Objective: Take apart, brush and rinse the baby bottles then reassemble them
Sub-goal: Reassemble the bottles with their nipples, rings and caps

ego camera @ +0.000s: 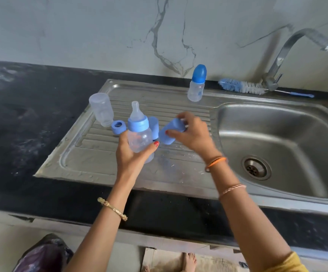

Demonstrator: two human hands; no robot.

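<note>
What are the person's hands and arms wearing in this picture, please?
The left hand shows red nail polish, with a gold bangle on that forearm. The right hand also has red nails; its arm wears an orange bangle, a thin pinkish bracelet and a yellow sleeve.

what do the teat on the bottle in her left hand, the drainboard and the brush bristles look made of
Teat: probably silicone or soft rubber, translucent, milky and matte. Drainboard: stainless steel by its look, with a dull grey sheen, pressed ribs and soft reflections. Brush bristles: likely nylon, fine blue and white fibres standing out from a thin core.
</note>
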